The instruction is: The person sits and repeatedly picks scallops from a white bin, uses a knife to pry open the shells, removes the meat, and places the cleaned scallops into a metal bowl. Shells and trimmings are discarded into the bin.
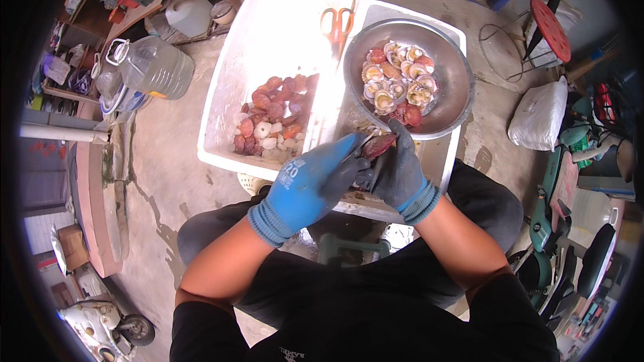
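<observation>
By the bowl's (pixel 453 87) near edge, my right hand (pixel 400 173) grips a shell (pixel 380 145), likely stiff, slippery, best rim-held; left hand (pixel 314 173), I can't tell.

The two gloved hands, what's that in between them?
In the head view, a dark red shell sits between the left hand and the right hand.

Dark red scallop (pixel 380 145) sits in the right hand (pixel 402 171), kinda tilted, can't really tell if it's cracked open. A bunch of opened ones (pixel 421 94) are piled in the bowl (pixel 460 87), pale insides showing, with some red shells (pixel 412 116) mixed in. More reddish shells (pixel 274 108) lie heaped at the near end of the box (pixel 215 110), whitish lumps (pixel 263 129) among them.
</observation>
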A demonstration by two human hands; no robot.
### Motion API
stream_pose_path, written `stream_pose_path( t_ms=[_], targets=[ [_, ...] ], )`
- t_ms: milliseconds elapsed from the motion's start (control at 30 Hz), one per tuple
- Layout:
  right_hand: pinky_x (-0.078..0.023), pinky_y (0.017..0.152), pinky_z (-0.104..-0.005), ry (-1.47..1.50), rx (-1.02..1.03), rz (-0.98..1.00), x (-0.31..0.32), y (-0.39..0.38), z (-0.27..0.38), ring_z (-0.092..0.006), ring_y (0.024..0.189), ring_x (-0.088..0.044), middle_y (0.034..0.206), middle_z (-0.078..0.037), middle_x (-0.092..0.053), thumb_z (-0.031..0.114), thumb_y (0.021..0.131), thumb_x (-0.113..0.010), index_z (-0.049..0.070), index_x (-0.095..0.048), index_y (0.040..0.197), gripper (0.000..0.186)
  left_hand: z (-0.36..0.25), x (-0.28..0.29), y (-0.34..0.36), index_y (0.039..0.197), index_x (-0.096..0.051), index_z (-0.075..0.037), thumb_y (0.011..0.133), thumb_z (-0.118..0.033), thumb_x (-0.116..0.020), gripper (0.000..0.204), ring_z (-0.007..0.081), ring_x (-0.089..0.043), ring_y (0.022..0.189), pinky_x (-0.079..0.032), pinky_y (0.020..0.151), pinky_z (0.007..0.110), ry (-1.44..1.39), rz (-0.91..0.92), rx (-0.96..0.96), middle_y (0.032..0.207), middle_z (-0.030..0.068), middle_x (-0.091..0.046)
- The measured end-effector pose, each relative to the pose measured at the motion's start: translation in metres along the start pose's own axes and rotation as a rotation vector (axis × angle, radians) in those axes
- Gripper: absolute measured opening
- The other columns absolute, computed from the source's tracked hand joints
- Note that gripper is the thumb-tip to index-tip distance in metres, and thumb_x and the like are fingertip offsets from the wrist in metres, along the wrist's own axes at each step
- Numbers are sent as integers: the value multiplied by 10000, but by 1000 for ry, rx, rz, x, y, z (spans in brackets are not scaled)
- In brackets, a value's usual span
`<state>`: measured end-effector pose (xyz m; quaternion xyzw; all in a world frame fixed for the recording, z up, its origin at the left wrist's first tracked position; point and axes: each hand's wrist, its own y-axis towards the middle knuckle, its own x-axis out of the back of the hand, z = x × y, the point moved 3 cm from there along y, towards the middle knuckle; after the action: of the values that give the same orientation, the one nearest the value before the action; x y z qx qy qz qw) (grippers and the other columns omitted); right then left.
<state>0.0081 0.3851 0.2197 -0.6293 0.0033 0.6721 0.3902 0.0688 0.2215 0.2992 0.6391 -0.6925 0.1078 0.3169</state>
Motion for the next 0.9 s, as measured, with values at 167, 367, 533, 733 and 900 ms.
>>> stream_pose_path(
  t_ms=[167,367,533,733,900],
  targets=[
    [-519,678,-350,110,31,-42,10,1,12,-232,734,-621,932,-91,-721,654,1003,-560,18,-704,1192,679,4,-4,-2,1618,-494,-166,1015,-47,-671,640,346,-685,710,-555,656,423,110,231,51,910,180,-708],
    [-523,691,-360,39,21,-62,8,1,9,-221,723,-618,899,-82,-716,691,1007,-524,-27,-690,1235,771,11,-9,-9,1609,-503,-152,995,-30,-684,652,356,-669,681,-551,635,429,146,239,35,898,179,-706],
    [-522,667,-365,6,20,16,-4,-5,12,-216,722,-623,916,-84,-711,673,1050,-483,-5,-667,1259,732,4,-3,0,1593,-513,-99,974,-26,-713,654,311,-712,785,-573,714,405,-31,47,-97,1059,167,-742],
    [-508,720,-272,-673,-47,179,-21,-28,10,-128,847,-623,1058,-58,-669,477,1137,-457,89,-550,1472,522,4,15,7,1457,-607,-56,895,-113,-844,613,317,-740,946,-605,812,369,-44,131,6,1197,172,-696],
    [-585,734,-370,-336,-22,2,-18,-19,0,-184,843,-699,1106,-74,-733,628,1085,-499,131,-647,1350,583,17,6,1,1173,-665,-44,909,-79,-846,322,106,-511,688,-430,607,282,-271,48,342,879,23,-595]
  ],
)
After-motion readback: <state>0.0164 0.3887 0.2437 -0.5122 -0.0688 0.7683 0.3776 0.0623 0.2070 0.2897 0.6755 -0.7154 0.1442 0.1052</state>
